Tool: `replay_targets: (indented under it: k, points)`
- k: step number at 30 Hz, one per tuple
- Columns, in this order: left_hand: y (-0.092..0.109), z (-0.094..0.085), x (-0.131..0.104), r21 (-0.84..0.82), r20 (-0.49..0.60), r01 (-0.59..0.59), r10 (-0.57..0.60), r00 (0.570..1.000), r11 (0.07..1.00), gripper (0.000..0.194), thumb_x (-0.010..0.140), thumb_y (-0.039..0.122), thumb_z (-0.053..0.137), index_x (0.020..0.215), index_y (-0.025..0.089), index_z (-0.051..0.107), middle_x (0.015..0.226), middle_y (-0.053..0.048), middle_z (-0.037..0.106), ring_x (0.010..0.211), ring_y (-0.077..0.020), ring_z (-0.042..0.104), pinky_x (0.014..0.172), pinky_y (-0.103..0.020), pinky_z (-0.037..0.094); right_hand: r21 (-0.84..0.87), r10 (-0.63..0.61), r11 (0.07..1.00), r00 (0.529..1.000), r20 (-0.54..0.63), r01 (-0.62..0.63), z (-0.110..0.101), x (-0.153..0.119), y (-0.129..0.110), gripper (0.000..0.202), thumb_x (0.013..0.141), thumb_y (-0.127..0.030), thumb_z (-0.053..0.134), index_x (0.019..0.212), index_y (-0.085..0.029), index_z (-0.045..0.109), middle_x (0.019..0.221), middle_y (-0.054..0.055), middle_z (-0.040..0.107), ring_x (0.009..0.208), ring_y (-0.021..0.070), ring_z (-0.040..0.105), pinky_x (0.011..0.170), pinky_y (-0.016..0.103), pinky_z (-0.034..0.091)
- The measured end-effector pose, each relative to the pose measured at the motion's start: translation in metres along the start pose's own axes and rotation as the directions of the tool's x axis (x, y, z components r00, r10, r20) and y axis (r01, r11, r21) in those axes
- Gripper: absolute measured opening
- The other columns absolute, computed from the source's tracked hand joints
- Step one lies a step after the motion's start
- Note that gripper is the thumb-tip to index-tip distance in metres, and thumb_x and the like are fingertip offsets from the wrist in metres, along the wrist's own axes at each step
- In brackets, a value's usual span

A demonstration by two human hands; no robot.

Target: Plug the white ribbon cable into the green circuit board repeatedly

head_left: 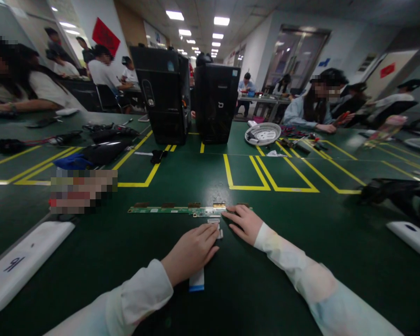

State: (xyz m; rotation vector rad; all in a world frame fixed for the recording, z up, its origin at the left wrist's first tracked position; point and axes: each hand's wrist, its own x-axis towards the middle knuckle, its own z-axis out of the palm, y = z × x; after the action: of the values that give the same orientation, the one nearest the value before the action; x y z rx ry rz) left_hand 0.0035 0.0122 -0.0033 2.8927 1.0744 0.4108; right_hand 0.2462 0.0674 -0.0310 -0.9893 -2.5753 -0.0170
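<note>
A long, narrow green circuit board (168, 210) lies crosswise on the table, with brown and gold tabs along its far edge. My right hand (245, 221) rests at the board's right part, fingers spread and touching it. Just in front of the board's middle, my left hand (194, 252) lies palm down over a white flat ribbon cable (196, 280). Its fingers are stretched out together, with the thumb apart. The cable's blue-tipped near end sticks out below the hand, and its white far end shows past the fingertips. The middle of the cable is hidden.
Two black computer towers (165, 98) stand ahead on the green table (154, 289). A white basket (262, 134) sits to their right. White elongated cases (28, 261) lie at both sides. Cables and dark parts (108, 135) lie left. A co-worker (317, 102) sits at the far right.
</note>
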Motion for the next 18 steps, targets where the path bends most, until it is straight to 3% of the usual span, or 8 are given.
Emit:
replay_targets:
  k: [10,18]
  points:
    - [-0.0008,0.0021,0.0022,-0.05,0.03,0.026,-0.025,0.999,0.998,0.045,0.095,0.036,0.046,0.133,0.013,0.051,0.139,-0.013,0.054,0.127,-0.0245,0.051,0.103,-0.041,0.045,0.005,0.003,1.0,1.0,-0.012,-0.003,-0.0044,0.0012,-0.0025,0.039,0.092,-0.029,0.045,0.128,-0.016,0.057,0.119,0.015,0.057,0.108,0.0273,0.049,0.092,0.047,0.047]
    - [-0.0063,0.0054,0.0024,-0.061,-0.021,-0.009,0.008,1.0,0.998,0.042,0.096,0.036,0.044,0.131,0.015,0.052,0.138,-0.012,0.055,0.129,-0.0227,0.049,0.104,-0.04,0.044,0.028,0.019,0.999,1.0,-0.007,-0.018,-0.0063,0.0011,-0.0057,0.041,0.091,-0.03,0.047,0.128,-0.017,0.056,0.12,0.015,0.057,0.11,0.0274,0.049,0.094,0.048,0.045]
